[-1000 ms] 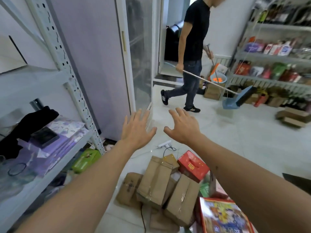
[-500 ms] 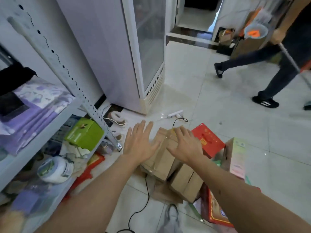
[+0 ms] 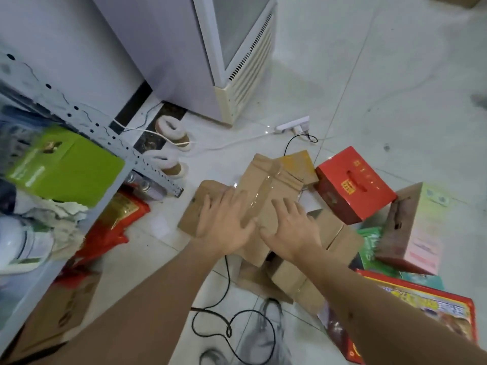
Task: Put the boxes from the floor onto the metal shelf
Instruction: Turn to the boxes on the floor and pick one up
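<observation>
Nearby: red box [image 3: 354, 184] rt of taped carton [image 3: 266, 185], cable [image 3: 226, 293] underfoot.

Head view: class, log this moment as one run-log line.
phase: reaching | left hand: open over taped cardboard box | right hand: open over same box | box: on floor

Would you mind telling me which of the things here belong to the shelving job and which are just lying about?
Part of the job:
- taped cardboard box, under left hand and right hand
- red box
- pink and brown box
- metal shelf

Lying about:
- slippers
- power strip
- black cable
- fridge
</observation>
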